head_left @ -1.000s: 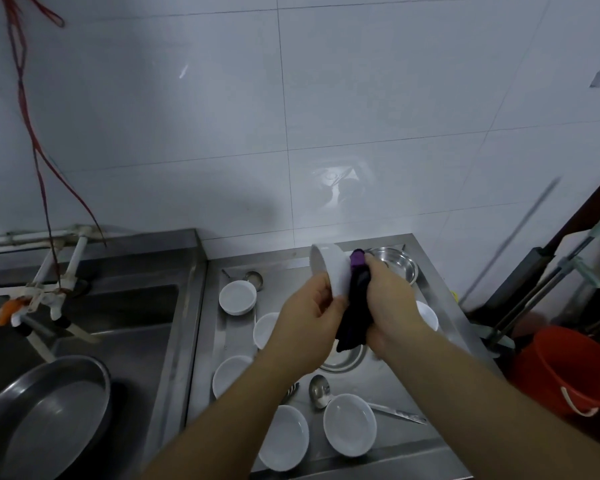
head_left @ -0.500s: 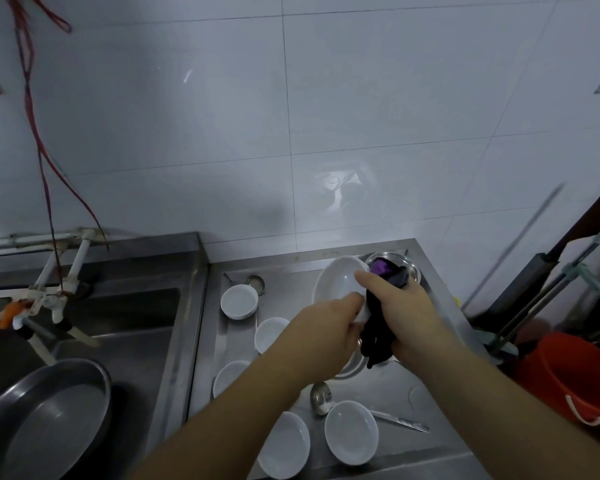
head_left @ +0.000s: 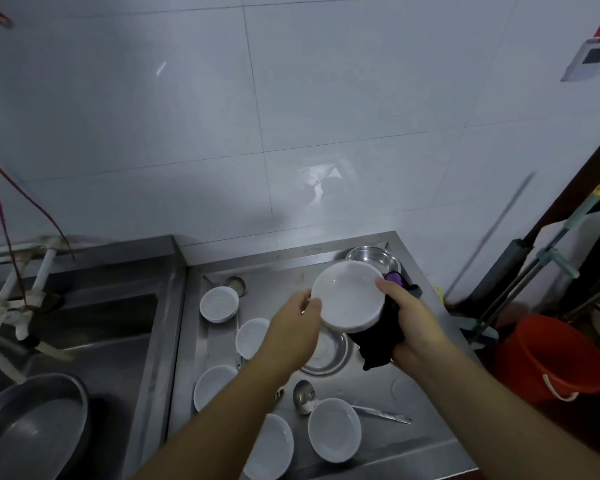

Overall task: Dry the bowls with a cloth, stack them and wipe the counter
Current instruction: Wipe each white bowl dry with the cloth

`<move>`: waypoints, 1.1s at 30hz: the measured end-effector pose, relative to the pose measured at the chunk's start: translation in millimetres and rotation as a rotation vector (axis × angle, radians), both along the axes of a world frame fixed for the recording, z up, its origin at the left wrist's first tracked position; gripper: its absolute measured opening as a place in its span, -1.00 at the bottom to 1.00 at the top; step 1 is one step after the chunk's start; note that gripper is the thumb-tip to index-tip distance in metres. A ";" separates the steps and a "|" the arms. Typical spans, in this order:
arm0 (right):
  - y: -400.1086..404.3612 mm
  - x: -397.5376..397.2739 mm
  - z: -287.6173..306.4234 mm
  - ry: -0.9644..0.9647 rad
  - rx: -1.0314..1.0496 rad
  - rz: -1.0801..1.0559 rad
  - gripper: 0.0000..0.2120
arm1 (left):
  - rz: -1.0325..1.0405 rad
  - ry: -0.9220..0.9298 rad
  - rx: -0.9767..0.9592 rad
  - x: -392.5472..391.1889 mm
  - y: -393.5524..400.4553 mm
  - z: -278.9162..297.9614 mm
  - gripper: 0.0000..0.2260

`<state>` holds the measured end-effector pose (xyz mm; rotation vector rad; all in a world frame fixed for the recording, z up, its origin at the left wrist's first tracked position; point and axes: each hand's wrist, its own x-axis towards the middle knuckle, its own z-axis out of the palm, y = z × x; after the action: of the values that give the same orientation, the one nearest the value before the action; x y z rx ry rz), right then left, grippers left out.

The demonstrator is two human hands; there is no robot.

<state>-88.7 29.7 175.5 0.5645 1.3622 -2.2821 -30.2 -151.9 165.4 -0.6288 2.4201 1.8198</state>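
Over the last second I had turned the white bowl (head_left: 347, 296) from edge-on until its hollow faced me. My left hand (head_left: 293, 336) pinched its left rim, and my right hand (head_left: 414, 325) clutched the dark cloth (head_left: 381, 336) against its right side, thumb on the rim, above the table (head_left: 284, 271). I judged the inside was next to dry; five bowls still lay unstacked below.

A deep steel sink (head_left: 94, 327) lies left of the steel counter (head_left: 278, 282). Five small white ceramic bowls (head_left: 219, 304) sit on it. A red plastic bucket (head_left: 548, 358) stands right.
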 end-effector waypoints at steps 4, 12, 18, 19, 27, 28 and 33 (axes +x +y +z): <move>24.5 -9.0 -14.5 -0.015 0.005 0.034 -0.47 | 0.171 -0.079 0.507 -8.4 25.8 -16.4 -0.81; 87.6 -47.2 -64.7 -0.120 0.227 0.031 -0.68 | 0.165 -0.163 0.555 -42.2 71.3 -46.8 -0.77; 136.1 -81.2 -111.8 -0.099 0.476 0.029 -0.77 | 0.143 -0.291 0.506 -81.3 113.3 -84.2 -0.72; 143.4 -86.1 -120.0 -0.102 0.503 0.020 -0.76 | 0.157 -0.313 0.518 -87.5 121.3 -90.9 -0.73; 181.1 -144.5 -167.2 -0.190 0.542 0.100 -0.73 | 0.296 -0.434 0.523 -142.1 167.8 -145.1 -0.78; 182.9 -152.8 -171.8 -0.184 0.570 0.111 -0.72 | 0.306 -0.443 0.499 -149.7 170.2 -152.0 -0.77; 179.6 -191.8 -196.7 -0.161 0.691 0.170 -0.71 | 0.371 -0.489 0.293 -189.7 172.0 -186.5 -0.85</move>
<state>-280.5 209.3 -21.3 0.7820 2.0179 -1.5584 -219.9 20.1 -21.2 -1.3676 1.7696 1.8069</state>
